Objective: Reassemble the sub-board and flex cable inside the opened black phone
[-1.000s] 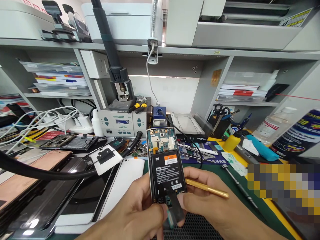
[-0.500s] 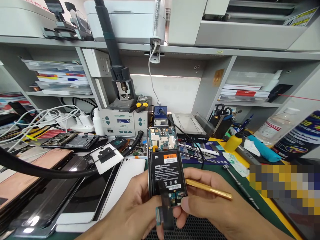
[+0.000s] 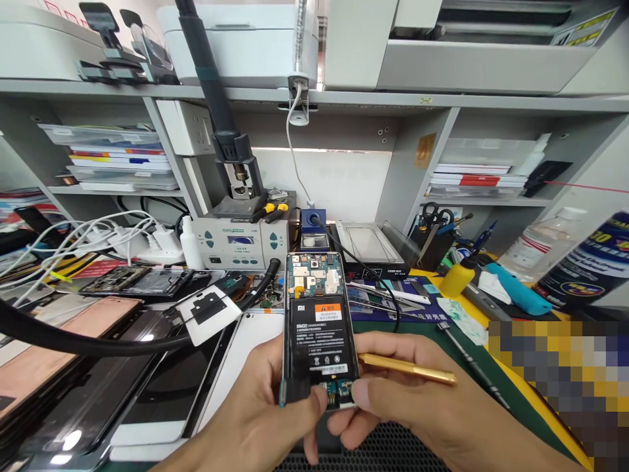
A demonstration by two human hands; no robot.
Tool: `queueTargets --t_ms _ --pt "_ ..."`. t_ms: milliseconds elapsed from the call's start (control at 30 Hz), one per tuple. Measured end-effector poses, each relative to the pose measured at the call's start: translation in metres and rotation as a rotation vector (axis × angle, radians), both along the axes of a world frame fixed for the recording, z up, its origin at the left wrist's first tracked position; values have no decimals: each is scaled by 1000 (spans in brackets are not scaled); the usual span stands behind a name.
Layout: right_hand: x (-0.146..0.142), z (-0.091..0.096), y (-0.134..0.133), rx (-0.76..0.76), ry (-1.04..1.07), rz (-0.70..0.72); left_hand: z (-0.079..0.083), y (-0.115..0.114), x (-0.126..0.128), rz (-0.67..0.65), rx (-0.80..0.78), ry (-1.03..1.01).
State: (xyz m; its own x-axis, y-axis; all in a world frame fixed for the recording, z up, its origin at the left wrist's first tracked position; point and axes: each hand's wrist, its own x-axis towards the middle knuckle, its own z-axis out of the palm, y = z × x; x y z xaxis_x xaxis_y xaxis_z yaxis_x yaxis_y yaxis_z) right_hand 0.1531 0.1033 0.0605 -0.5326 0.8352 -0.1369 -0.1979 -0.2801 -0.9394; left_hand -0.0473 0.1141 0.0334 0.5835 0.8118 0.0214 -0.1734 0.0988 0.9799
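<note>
An opened smartphone (image 3: 319, 328), its back off, shows a circuit board (image 3: 314, 274) at the top and a black battery (image 3: 320, 334) marked BM32. My left hand (image 3: 260, 400) grips its lower left edge, with the thumb over the bottom end. Beside that thumb, a dark ribbon cable (image 3: 297, 390) lies across the battery's lower left corner. My right hand (image 3: 417, 393) is closed on the phone's lower right corner, thumb at the small bottom board. A gold-coloured rod-shaped tool (image 3: 410, 369) is also held in my right hand, sticking out to the right; its tip is hidden.
Several phones and glass panels lie at left, with a white panel (image 3: 209, 314) and a black hose (image 3: 122, 347) across them. A hot-air station (image 3: 238, 242) stands behind. Tweezers, a yellow bottle (image 3: 457, 275) and a screwdriver (image 3: 474, 367) lie at right, on or near the green mat.
The ribbon cable, earlier hanging below the phone's bottom end, is now folded up to the left over the battery corner. My left thumb has moved right, onto the bottom end.
</note>
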Motion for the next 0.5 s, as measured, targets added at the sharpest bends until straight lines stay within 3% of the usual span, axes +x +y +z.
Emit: queueTargets --t_ms 133,500 --pt "-1 4 0 -35 11 6 -6 -2 1 0 -4 64" --pt "-2 9 -1 -82 63 -16 0 -1 2 -29 -31 -54"
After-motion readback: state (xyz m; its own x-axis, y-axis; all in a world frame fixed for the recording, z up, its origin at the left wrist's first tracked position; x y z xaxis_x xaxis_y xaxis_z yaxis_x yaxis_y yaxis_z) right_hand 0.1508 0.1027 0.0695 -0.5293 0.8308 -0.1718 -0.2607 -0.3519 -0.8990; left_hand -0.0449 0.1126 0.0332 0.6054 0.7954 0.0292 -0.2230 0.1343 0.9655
